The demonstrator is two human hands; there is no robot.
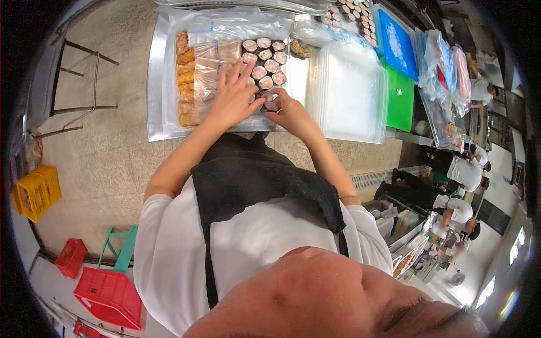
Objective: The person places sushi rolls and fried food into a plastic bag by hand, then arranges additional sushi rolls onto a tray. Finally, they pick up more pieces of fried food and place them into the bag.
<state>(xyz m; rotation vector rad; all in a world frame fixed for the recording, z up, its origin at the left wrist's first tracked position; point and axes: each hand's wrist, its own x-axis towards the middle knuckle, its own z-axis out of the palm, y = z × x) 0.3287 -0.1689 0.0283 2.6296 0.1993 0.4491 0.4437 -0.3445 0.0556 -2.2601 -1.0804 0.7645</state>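
Observation:
Black-wrapped roll slices [263, 57] with pink and white filling stand in close rows on a metal tray [158, 96] at the top middle. My left hand [230, 97] lies over the left side of these rows, its fingers spread and its thumb reaching toward my right hand. Between the thumb and fingers of my right hand [293, 115] is a roll slice [271, 103] at the near end of the rows. Clear plastic film [205, 81] covers the tray's middle. Left of it runs a column of golden-brown pieces [186, 81].
To the right is a clear plastic container [352, 96], with a green board [399, 93] and a blue board [398, 45] beyond. More roll slices [352, 12] lie at the top. Red crates [107, 296] and a yellow crate [38, 192] stand on the floor. Other people [465, 172] are at far right.

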